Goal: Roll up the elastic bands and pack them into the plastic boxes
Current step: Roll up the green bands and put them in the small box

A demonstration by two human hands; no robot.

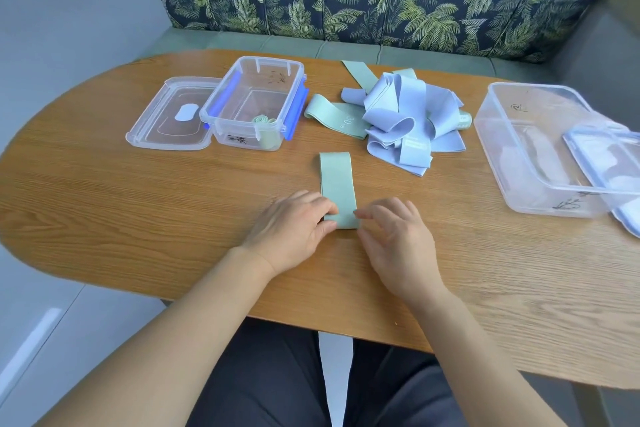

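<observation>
Dark-trousered lap (277, 385) lies closest, bare forearms reaching from it over the tabletop (138, 204); the left hand (294, 224) curls, thumb and forefinger pinching the left side of the green band's (337, 180) near end; the right hand (394, 236) is looser, fingers spread, fingertips (357, 215) touching that end's right edge. The green band lies flat between the hands, its long axis running straight away from the person, near end turned over in a short fold; it is a pale mint, smooth strip. Beyond the left hand stands a small clear box (225, 104) with blue clasps, a rolled band (260, 120) inside; beyond the right hand lies a heap of bands (408, 114), pale blue and mint; far right of it, a larger clear box (502, 156).
</observation>
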